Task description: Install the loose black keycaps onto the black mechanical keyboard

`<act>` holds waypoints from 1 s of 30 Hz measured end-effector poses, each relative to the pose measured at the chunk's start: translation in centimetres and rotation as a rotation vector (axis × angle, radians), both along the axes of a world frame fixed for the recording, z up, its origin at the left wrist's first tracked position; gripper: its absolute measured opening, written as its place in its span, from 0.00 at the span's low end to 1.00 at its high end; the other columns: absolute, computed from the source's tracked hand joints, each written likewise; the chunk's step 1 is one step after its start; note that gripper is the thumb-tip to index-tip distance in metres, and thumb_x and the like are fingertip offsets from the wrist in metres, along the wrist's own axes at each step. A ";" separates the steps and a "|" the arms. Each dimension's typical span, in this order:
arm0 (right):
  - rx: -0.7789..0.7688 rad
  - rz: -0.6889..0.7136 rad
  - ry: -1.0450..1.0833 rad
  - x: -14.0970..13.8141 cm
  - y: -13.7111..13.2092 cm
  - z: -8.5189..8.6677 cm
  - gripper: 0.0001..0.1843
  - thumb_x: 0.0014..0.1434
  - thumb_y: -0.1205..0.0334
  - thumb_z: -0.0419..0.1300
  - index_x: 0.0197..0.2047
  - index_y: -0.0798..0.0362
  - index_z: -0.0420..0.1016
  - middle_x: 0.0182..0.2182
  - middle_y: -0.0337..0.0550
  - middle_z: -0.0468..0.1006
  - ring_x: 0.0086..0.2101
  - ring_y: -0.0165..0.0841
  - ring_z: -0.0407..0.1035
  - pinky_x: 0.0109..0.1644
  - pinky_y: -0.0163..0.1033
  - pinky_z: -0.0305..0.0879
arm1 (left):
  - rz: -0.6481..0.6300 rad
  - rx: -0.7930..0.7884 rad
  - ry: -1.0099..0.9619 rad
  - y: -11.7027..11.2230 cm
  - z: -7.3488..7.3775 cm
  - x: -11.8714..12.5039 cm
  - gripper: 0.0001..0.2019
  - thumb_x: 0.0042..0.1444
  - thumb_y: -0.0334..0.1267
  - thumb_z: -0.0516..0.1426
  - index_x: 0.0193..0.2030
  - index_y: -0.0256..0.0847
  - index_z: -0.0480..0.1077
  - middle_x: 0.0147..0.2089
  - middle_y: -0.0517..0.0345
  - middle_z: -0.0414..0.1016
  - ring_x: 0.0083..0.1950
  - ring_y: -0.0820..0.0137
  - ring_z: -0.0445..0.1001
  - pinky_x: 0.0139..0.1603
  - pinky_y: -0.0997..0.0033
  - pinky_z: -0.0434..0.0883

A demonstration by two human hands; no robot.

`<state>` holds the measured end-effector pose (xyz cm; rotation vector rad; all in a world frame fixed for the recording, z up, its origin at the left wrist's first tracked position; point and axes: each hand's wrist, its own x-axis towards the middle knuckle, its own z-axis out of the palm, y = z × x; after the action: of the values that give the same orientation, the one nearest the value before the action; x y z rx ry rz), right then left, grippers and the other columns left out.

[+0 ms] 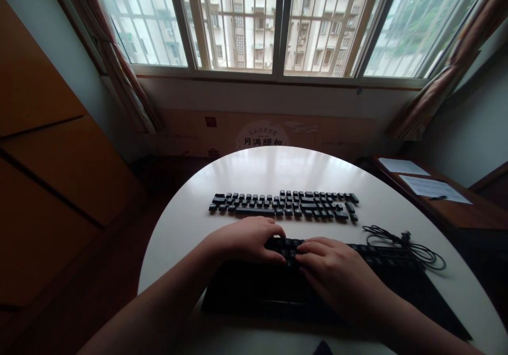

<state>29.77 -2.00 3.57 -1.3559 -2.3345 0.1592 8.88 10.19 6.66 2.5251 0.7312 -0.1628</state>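
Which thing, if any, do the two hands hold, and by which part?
The left hand and right hand are at the keys of the keyboard; whether either holds one or only touches cannot be told.

The left arm (166, 294) comes up from the bottom left, and the right arm (408, 310) comes in from the bottom right. Both are bare. The left hand (252, 238) has its back up. Its thumb (274, 255) and pointing finger (278, 231) are bent, with a gap between their tips. The right hand (333, 260) also has its back up. Its fingers (311, 257) bend and point at the left hand, near it but not touching.
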 end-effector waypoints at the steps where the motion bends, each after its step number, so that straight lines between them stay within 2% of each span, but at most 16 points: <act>1: 0.000 0.004 0.000 0.0 0.0 0.1 0.11 0.60 0.77 0.64 0.39 0.52 0.81 0.43 0.44 0.80 0.43 0.42 0.73 0.50 0.47 0.70 | 0.001 -0.002 0.001 0.0 0.0 0.0 0.23 0.56 0.55 0.62 0.54 0.46 0.74 0.51 0.52 0.75 0.49 0.58 0.74 0.43 0.66 0.69; 9: -0.041 0.011 -0.008 0.1 0.1 0.1 0.12 0.60 0.76 0.63 0.43 0.51 0.82 0.42 0.44 0.79 0.43 0.42 0.72 0.51 0.47 0.70 | 0.006 -0.007 0.007 0.0 0.1 0.1 0.23 0.56 0.55 0.61 0.54 0.46 0.74 0.50 0.52 0.75 0.49 0.58 0.74 0.42 0.66 0.69; 30: -0.042 0.005 0.011 0.2 0.2 -0.2 0.11 0.60 0.77 0.63 0.41 0.52 0.81 0.41 0.43 0.79 0.43 0.42 0.71 0.50 0.48 0.69 | 0.009 0.001 0.006 0.1 -0.1 0.1 0.22 0.56 0.56 0.61 0.53 0.46 0.74 0.50 0.52 0.76 0.48 0.59 0.74 0.41 0.66 0.69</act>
<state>29.99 -1.84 3.41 -1.3654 -2.3385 0.2174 8.97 10.28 6.56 2.5227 0.7451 -0.1666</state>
